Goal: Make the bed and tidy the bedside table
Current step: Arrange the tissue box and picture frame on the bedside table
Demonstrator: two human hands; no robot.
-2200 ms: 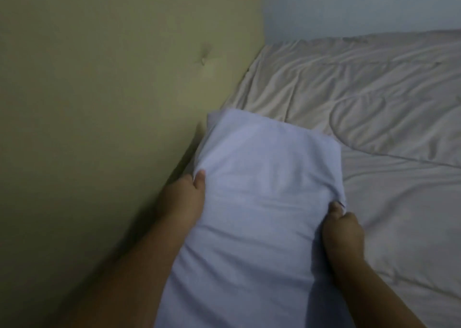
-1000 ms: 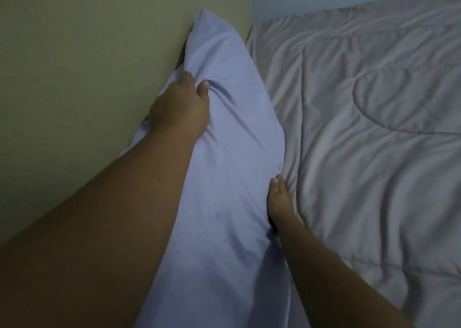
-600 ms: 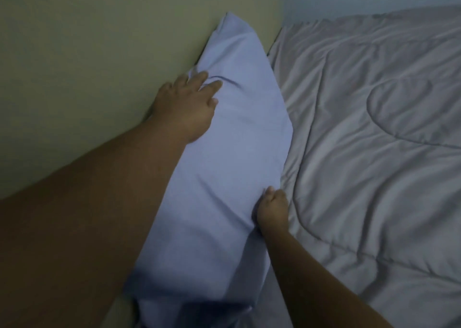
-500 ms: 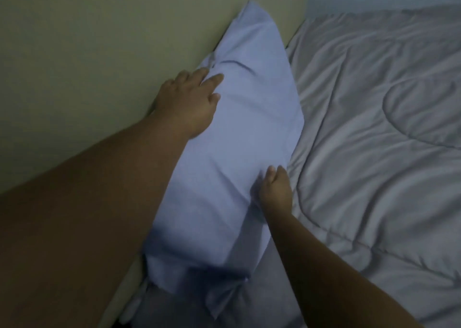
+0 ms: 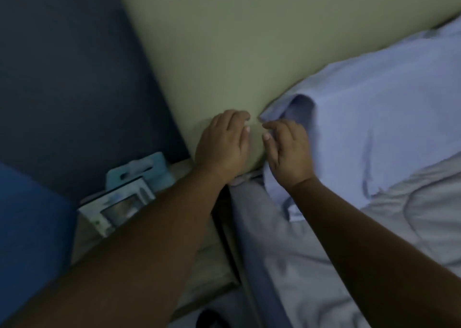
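Observation:
A pale blue pillow (image 5: 379, 118) lies on the bed against the beige padded headboard (image 5: 249, 53), its loose open end toward me. My right hand (image 5: 287, 153) rests on that near end with fingers apart, gripping nothing. Just left of the pillow corner, my left hand (image 5: 223, 145) hovers in front of the headboard, fingers loosely curled and empty. A grey quilted blanket (image 5: 411, 215) covers the bed to the right. The bedside table (image 5: 199, 265) shows below my left forearm.
A light blue-and-white packaged box (image 5: 122, 203) stands on the bedside table by the dark blue wall (image 5: 74, 78). A brighter blue surface (image 5: 30, 222) fills the lower left. The bed's grey side edge (image 5: 254, 265) runs down the middle.
The view has swung left to the pillow's near end, and the bedside table has come into sight. Both hands have left the pillow's middle and come together at its near corner.

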